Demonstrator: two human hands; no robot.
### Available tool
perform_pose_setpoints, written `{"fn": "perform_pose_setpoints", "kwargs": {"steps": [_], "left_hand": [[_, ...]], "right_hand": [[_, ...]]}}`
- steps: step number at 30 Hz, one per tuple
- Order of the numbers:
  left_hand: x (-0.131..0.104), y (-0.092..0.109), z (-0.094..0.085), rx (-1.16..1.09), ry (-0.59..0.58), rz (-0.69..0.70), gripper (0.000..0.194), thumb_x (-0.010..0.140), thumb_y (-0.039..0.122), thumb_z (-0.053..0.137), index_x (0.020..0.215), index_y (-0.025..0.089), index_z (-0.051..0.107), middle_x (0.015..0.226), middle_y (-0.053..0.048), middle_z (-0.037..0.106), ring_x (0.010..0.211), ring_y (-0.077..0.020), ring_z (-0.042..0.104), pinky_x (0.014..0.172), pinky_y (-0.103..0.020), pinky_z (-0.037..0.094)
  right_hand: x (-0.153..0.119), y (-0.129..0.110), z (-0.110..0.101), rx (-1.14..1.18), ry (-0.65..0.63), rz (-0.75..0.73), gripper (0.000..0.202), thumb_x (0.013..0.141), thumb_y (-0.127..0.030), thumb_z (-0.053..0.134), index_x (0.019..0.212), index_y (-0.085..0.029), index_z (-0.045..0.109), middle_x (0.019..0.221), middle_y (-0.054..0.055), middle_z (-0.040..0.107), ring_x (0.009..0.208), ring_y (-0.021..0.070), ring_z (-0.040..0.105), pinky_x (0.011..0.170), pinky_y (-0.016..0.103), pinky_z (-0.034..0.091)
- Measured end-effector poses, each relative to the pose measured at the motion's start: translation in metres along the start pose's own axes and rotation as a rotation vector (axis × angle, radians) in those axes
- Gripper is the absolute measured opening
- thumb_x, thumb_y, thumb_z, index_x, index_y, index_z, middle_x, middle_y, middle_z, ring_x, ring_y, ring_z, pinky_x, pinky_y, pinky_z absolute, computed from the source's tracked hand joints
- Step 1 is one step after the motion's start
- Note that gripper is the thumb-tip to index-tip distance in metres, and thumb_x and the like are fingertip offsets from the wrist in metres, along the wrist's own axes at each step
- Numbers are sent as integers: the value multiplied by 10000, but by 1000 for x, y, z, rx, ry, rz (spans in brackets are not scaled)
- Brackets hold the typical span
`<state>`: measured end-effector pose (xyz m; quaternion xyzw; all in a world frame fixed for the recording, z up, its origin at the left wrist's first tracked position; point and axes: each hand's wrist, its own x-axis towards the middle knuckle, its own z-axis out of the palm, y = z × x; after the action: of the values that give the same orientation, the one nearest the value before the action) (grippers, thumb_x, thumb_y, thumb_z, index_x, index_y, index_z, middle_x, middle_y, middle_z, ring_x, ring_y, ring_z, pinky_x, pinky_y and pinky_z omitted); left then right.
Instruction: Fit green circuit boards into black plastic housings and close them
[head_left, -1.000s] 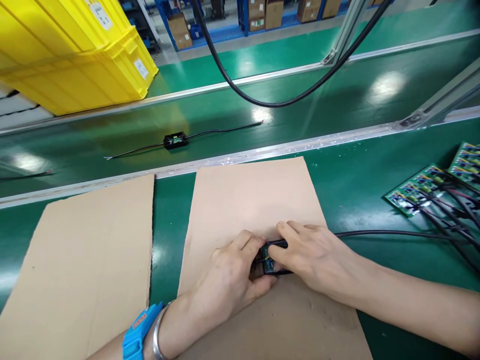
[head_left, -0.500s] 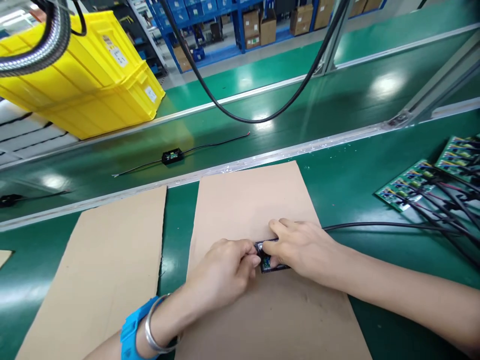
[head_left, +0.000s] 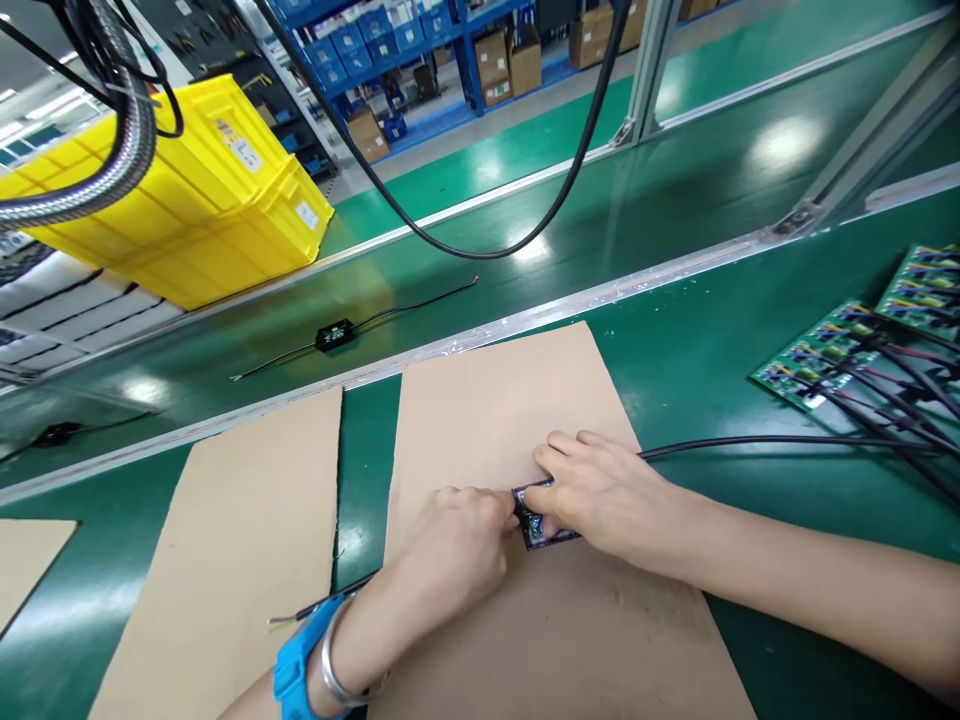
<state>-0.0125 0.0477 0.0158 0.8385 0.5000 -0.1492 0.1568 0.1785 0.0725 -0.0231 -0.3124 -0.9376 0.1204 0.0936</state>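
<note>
On the cardboard sheet lies a small black open-topped case with a circuit board inside. My right hand is closed over its right part, fingers at the far side and thumb over the top. At the left end of the case, my left hand is closed with bent fingers; what they pinch is hidden. A black cable runs from beneath my right hand to the right. Another thin cable with bare wire ends shows beside my left wrist.
Green circuit boards with black cables lie at right. Another cardboard sheet is to the left. Past the metal rail, a similar cased unit lies on the green surface. Yellow bins stand behind; a black cable loop hangs ahead.
My left hand has turned, its fingertips now pressed against the case's left end and out of sight. The bare-ended cable by the left wrist has come into view. The right hand holds its place.
</note>
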Motion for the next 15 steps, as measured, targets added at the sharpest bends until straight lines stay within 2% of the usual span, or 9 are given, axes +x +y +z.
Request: {"fn": "perform_pose_setpoints", "kwargs": {"steps": [3, 6, 12, 15], "left_hand": [[1, -7, -4, -96, -21, 54, 202, 791, 69, 432, 682, 190, 551, 600, 0, 624, 562, -163, 598, 527, -255, 344], [0, -10, -2, -140, -21, 34, 225, 844, 92, 402, 693, 193, 535, 600, 1, 609, 569, -167, 589, 532, -264, 321], [-8, -9, 5, -226, -22, 27, 228, 873, 122, 356, 765, 203, 540, 688, -19, 649, 603, -181, 607, 562, -279, 362], [-5, -9, 7, -240, -59, -14, 246, 878, 125, 339, 747, 196, 535, 687, -31, 652, 592, -176, 603, 557, -272, 376]], "right_hand": [[0, -1, -1, -4, -6, 9, 129, 911, -192, 568, 871, -231, 684, 843, 57, 549, 828, 199, 463, 659, 318, 285], [0, -1, -2, 13, -14, 9, 134, 903, -168, 567, 880, -237, 679, 842, 57, 547, 826, 204, 468, 648, 324, 277], [1, 1, -1, 35, -3, 11, 99, 880, -169, 594, 860, -241, 658, 837, 53, 543, 809, 220, 469, 621, 342, 265], [1, 2, 0, 32, 15, -4, 123, 874, -137, 571, 838, -230, 643, 816, 54, 537, 806, 225, 464, 603, 343, 250]]}}
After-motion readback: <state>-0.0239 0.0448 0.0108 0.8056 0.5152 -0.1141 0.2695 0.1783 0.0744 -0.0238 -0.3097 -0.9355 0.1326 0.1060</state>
